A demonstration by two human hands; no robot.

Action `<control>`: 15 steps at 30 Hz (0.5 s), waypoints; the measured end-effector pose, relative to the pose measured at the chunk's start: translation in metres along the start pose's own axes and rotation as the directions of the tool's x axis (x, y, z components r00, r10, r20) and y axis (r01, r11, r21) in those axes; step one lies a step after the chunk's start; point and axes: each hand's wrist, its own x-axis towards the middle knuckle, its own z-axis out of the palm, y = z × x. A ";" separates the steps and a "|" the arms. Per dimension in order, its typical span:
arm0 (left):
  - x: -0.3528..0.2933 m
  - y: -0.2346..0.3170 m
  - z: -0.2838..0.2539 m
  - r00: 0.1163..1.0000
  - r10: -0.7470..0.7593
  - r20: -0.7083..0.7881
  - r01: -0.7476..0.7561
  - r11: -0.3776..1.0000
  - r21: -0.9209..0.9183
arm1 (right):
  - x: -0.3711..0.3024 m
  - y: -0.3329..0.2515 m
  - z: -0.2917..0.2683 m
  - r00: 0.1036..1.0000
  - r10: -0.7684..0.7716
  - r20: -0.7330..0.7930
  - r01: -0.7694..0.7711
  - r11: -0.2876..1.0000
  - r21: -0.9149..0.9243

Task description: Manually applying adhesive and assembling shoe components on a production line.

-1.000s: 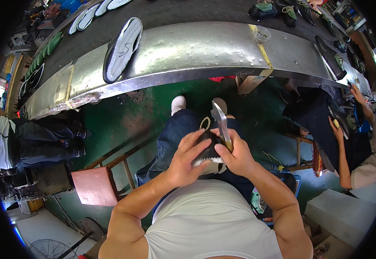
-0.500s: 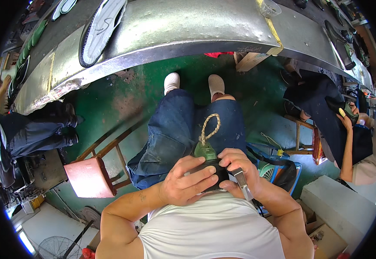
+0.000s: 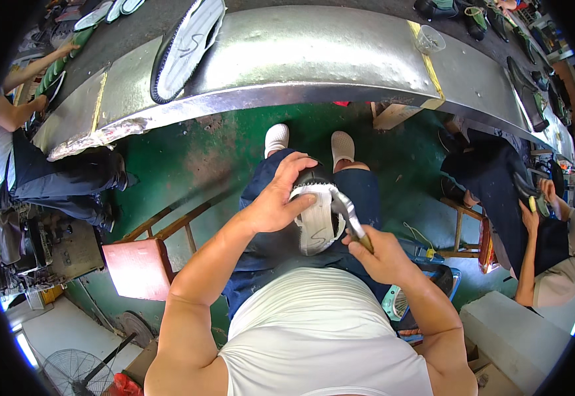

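A black shoe upper on a last lies across my thighs with its underside up, showing a white insole [image 3: 317,228] with a pen mark. Along the toe end the black edge is gathered in pleats. My left hand [image 3: 277,201] grips it from the left, fingers over the toe and thumb on the insole. In my right hand [image 3: 381,256] is a pair of metal pincers [image 3: 347,210], held by the handles. Their head meets the shoe's right edge near the toe; whether the jaws bite the edge cannot be made out.
A metal-topped bench [image 3: 281,59] curves across the front, bearing another upturned shoe [image 3: 185,59] and a clear plastic cup [image 3: 431,39]. A pink-seated chair [image 3: 139,267] stands at left. Co-workers are at left [image 3: 56,171] and right [image 3: 499,191]; a fan [image 3: 76,369] is behind.
The shoe has been turned underside up and moved forward from my belly onto my thighs; the green last end and rope loop no longer show. The pincers have swung to its toe edge.
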 end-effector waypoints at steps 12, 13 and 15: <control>0.005 -0.012 0.002 0.990 -0.118 0.081 0.117 0.993 0.020 | 0.028 0.022 0.020 0.999 -0.017 0.040 0.006 0.961 0.278; 0.004 -0.012 0.005 0.986 -0.162 0.048 0.162 0.987 0.019 | 0.027 0.018 0.016 0.996 0.010 0.090 -0.039 0.945 0.325; 0.005 -0.014 0.002 0.984 -0.167 0.065 0.168 0.986 -0.012 | 0.032 0.015 0.012 0.990 0.033 0.137 -0.082 0.926 0.369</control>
